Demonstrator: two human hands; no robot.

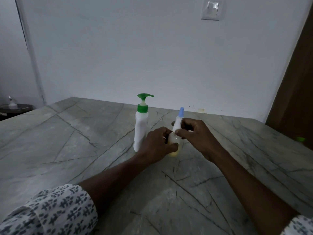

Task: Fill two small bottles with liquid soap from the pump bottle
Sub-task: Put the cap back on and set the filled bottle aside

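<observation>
The left hand (157, 143) curls its fingers round the small clear bottle (174, 141), which stands on the marble tabletop (84, 133) with yellowish liquid inside. Just above those fingers, the right hand (194, 134) pinches the white spray cap (177, 122) at the neck, its blue tip rising past the fingertips. The cap seems to be mid-turn: hold the body still, keep the cap upright, twist lightly. Just beyond the left knuckles stands the green-topped pump bottle (140, 129); only 1 small bottle shows
</observation>
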